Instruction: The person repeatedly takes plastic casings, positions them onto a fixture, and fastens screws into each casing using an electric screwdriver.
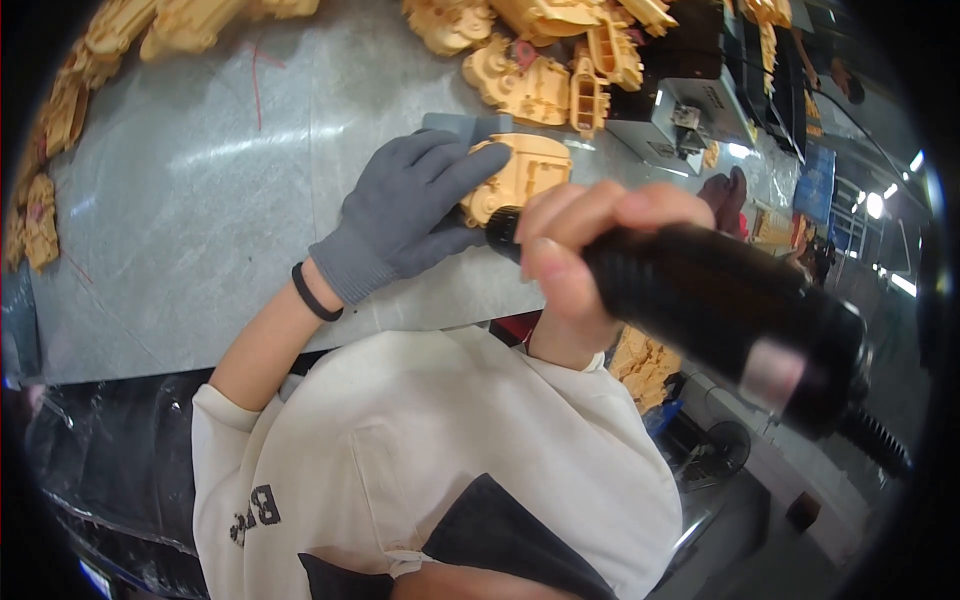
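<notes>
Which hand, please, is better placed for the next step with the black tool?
Probably the right hand: it grips the black tool, whose front end is near the yellow part. The gloved left hand holds that part.

Grey metal surface (pixel 220 220), shiny with reflected light — beyond its right edge, a dim room (pixel 905 235) with bright white lights (pixel 875 205).

Room leftward, black tool (pixel 715 310) rightward
</notes>
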`<state>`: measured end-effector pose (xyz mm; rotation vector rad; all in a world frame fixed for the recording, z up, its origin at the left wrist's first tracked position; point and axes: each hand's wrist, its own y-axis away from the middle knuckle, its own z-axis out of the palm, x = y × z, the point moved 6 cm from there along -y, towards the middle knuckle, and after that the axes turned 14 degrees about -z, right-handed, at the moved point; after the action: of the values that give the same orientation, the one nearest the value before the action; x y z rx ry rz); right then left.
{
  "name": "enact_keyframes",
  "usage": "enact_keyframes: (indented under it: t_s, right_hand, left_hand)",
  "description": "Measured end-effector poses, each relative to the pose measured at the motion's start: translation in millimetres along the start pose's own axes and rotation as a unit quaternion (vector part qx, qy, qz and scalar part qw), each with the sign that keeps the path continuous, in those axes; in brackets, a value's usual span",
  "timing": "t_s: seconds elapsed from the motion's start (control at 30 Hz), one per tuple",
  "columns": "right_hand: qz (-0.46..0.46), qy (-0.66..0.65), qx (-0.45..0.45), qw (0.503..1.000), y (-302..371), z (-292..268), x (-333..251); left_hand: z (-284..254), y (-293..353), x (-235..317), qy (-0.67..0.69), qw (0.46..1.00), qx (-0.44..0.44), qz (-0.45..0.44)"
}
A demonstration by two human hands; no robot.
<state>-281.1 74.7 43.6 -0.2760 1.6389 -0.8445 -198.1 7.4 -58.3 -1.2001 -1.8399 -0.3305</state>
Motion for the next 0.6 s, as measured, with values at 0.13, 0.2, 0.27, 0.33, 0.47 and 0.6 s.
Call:
enact_keyframes:
  t_s: [0.13,0.2,0.27,0.33,0.47,0.6]
  right_hand:
    - [-0.012,-0.076,0.014,0.997,7,-27,-8]
    - [-0.067,-0.024,0.109,0.991,0,-79,-30]
    - [-0.106,0.079,0.287,0.949,-1,-143,-63]
    - [-0.117,0.103,0.395,0.905,-6,-213,-56]
    - [-0.112,0.258,0.380,0.881,-33,-230,-7]
    - [-0.055,0.261,0.339,0.902,-33,-209,3]
  left_hand:
    - [-4,1,0,0.017,1.000,0.010,-0.021]
    - [-3,-2,-1,-0.004,1.000,0.016,-0.027]
    - [0,3,4,-0.017,0.999,0.002,-0.045]
    - [2,2,5,-0.019,0.999,-0.006,-0.030]
    - [5,3,2,-0.035,0.999,-0.020,-0.034]
    - [5,3,3,-0.041,0.998,-0.025,-0.042]
